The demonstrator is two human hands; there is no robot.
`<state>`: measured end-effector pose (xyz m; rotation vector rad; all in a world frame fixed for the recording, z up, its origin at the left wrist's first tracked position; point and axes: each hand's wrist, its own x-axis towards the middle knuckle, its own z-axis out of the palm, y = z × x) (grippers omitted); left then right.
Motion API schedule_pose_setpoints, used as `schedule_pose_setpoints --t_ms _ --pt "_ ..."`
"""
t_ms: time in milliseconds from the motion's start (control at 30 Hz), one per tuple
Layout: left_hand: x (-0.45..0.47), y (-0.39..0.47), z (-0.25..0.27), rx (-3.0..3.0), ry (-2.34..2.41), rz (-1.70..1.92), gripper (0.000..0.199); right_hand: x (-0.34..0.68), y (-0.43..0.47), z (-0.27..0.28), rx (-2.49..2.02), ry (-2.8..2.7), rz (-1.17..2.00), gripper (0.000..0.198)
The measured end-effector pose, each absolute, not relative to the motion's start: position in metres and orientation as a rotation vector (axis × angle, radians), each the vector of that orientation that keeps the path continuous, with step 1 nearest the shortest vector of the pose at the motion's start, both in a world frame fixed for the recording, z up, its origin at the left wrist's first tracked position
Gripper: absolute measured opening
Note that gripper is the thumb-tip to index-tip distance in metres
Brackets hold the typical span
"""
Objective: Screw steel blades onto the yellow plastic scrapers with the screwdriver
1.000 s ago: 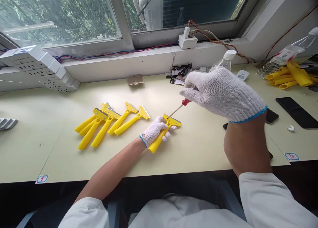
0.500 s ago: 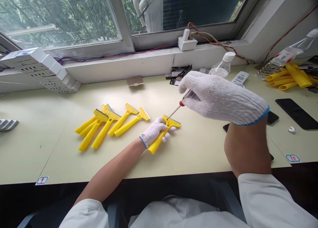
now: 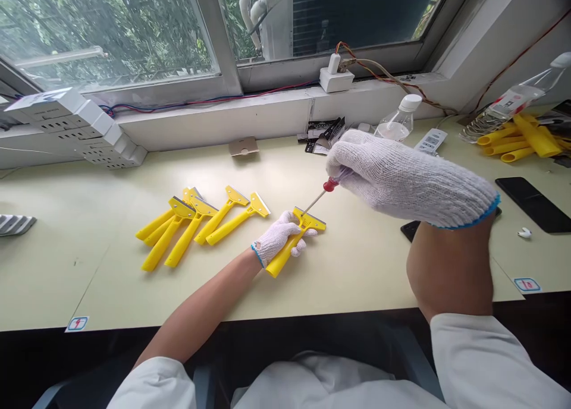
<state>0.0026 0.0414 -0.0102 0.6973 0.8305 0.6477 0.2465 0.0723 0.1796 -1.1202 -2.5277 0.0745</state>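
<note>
The white knit-gloved right hand arches over, closed on a red-collared, slim metal screwdriver slanting from two o'clock onto a T-shaped yellow plastic scraper, clasped near centre, towards six o'clock, by the matching left hand.

A yellow scraper slants in the left hand, broad head farthest from the person; a red-collared screwdriver, in the right hand, slopes down to that head.
</note>
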Motion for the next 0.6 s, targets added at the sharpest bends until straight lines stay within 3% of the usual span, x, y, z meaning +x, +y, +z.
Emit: schedule_pose_setpoints --t_ms 233,400,600 --pt "0.003 0.042 -0.010 0.713 0.843 0.639 0.044 0.240 0.075 0.184 -1.373 -2.399 0.028 0.024" --pt "0.002 0.041 -0.012 0.727 0.830 0.640 0.045 0.244 0.075 0.185 -1.118 -2.509 0.111 0.015" --pt "0.002 0.040 -0.012 0.722 0.831 0.619 0.046 0.261 0.092 0.179 -1.149 -2.605 0.065 0.030"
